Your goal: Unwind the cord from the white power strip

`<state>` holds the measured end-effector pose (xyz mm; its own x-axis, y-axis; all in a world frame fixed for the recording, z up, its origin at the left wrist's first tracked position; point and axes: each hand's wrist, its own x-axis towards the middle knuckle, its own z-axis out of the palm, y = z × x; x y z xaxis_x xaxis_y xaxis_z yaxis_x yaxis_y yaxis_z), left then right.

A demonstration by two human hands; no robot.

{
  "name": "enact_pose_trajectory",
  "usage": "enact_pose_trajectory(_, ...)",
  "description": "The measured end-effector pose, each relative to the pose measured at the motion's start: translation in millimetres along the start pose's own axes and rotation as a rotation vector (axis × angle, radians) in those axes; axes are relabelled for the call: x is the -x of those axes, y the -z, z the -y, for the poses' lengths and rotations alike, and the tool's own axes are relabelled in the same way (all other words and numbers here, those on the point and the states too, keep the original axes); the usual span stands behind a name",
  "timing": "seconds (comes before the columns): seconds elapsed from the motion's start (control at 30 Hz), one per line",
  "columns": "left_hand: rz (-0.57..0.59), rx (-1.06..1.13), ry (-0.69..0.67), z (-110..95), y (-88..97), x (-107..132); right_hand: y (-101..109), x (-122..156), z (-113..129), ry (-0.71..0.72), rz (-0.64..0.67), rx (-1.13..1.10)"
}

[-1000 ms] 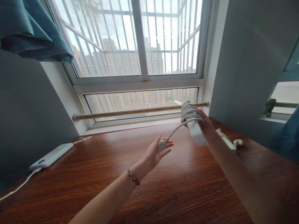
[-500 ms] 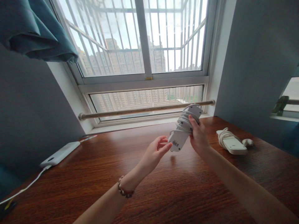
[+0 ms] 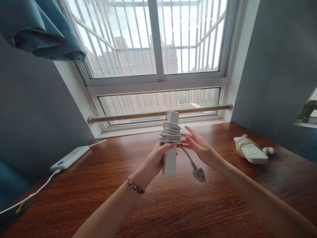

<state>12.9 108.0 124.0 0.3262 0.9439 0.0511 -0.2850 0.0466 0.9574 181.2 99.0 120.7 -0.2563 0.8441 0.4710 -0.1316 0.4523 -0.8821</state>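
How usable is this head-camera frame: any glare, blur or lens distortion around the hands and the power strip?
Head view: window blown out, backlighting the scene; left hand, right hand and power strip are sharp and evenly lit; wooden desk shows soft sheen near the sill; wide-angle distortion leans the walls outward at the edges.

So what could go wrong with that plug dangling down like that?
The plug hangs loose from the cord wound on the power strip, so it might swing and knock the table. Only the fingers of the right hand rest on the loops, so the last turns could slip and unwind. The left hand grips the upright strip just below the loops, so it might tip.
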Motion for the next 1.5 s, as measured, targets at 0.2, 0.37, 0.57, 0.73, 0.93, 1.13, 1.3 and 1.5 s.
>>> enact_pose_trajectory(0.2,0.143,0.483,0.191,-6,23.8,-10,27,-3,-18,0.435,0.153,0.727)
enact_pose_trajectory(0.37,0.197,0.525,0.153,4,34.9,-19,-5,12,-15,0.748,0.199,0.759)
enact_pose_trajectory(0.57,0.225,0.331,0.069,19,46.4,-29,-3,10,-17,0.522,-0.049,0.320)
enact_pose_trajectory(0.73,0.284,0.425,0.026,8,51.2,-27,16,1,-23,0.328,-0.214,0.115)
enact_pose_trajectory(0.93,0.250,0.577,-0.041,-13,58.3,-21,16,-2,-22,0.267,-0.173,-0.043)
enact_pose_trajectory(1.13,0.248,0.524,-0.020,-2,47.5,-20,4,3,-10,0.220,-0.001,-0.037)
enact_pose_trajectory(1.3,0.233,0.498,0.136,12,34.6,-18,3,6,0,0.159,0.098,0.223)
enact_pose_trajectory(1.5,0.229,0.458,0.282,23,22.6,-18,6,10,9,0.113,0.066,0.780)
